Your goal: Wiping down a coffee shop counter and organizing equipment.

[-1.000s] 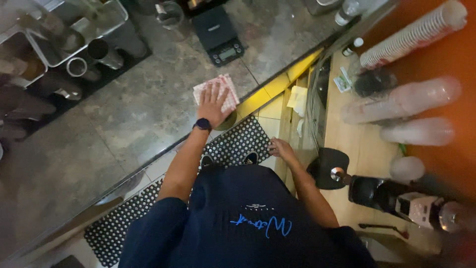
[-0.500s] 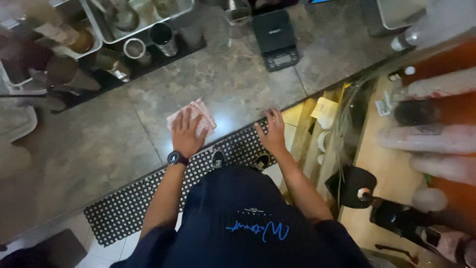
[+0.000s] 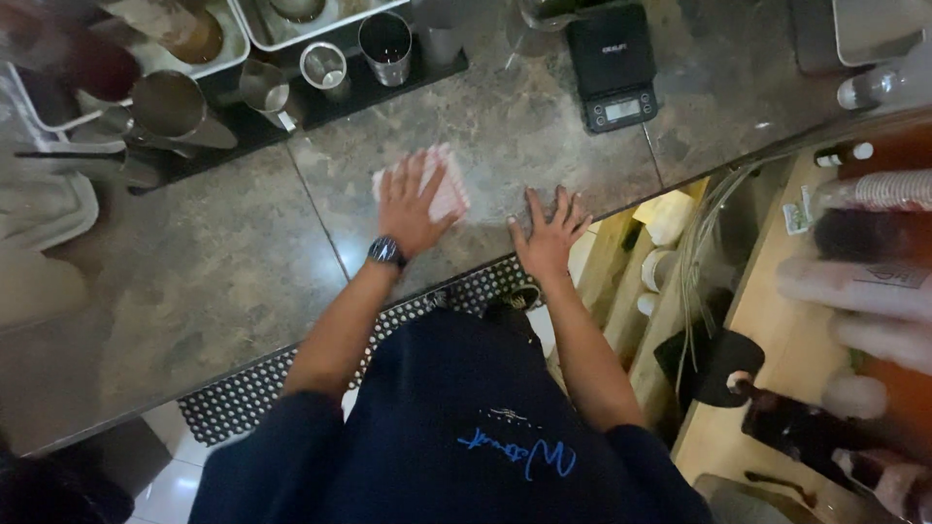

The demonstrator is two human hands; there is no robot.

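A broad stone counter, mottled grey-brown and polished, with thin seams between its slabs, fills most of the view. Below its near edge lies a black rubber floor mat with a grid of pale holes. At the far left, a dark tray carries round steel cups and jugs, their rims shining. To the right of it sits a flat black scale, rectangular, with a small pale display strip on its near edge. On the far right, a wooden shelf holds stacks of cups lying sideways — blurred, pale and reddish, with a small white label on one dark stack.

The left hand lies flat with fingers spread, pressing a small pink cloth onto the counter; the cloth is soft, faintly striped, and shows past the fingers on the far and right sides. A dark wristwatch sits on that wrist. The right hand rests just to the right of the cloth — palm down, fingers wide, holding nothing, at the counter's near edge.
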